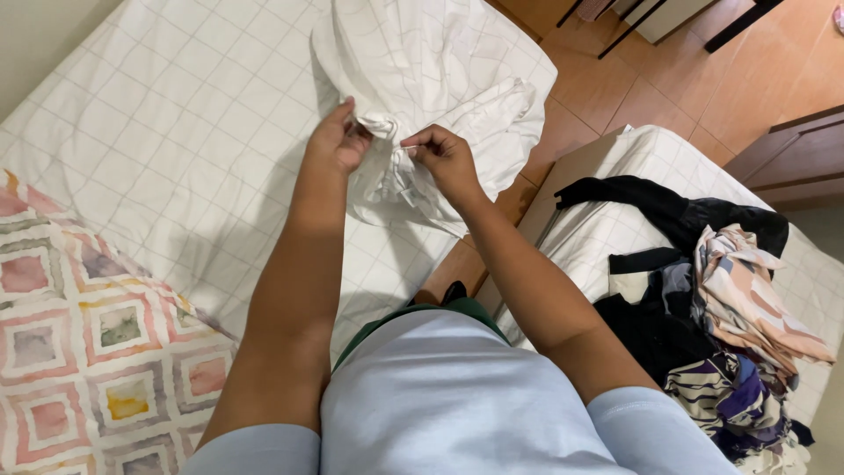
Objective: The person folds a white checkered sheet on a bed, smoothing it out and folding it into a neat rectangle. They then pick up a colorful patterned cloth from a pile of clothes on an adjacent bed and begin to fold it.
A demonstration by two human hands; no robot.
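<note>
At the near edge of the bed, just past the pale blue shirt (pixel 440 396), a bunched corner of white checked cotton bedding (pixel 422 97) is pinched between the left hand (pixel 338 141) and the right hand (pixel 444 158), fingers closed on the fabric. The hem is best found and pulled taut before any fold is made. Beyond, the cloth hangs over the checked mattress (pixel 176 123), with a heap of mixed clothes (pixel 703 308) at right.

Two hands (pixel 338 141) (pixel 444 157), one white sheet (pixel 440 62), two beds (pixel 158 132) (pixel 651 167), one clothes pile (pixel 712 325), one patterned blanket (pixel 79 352)
</note>
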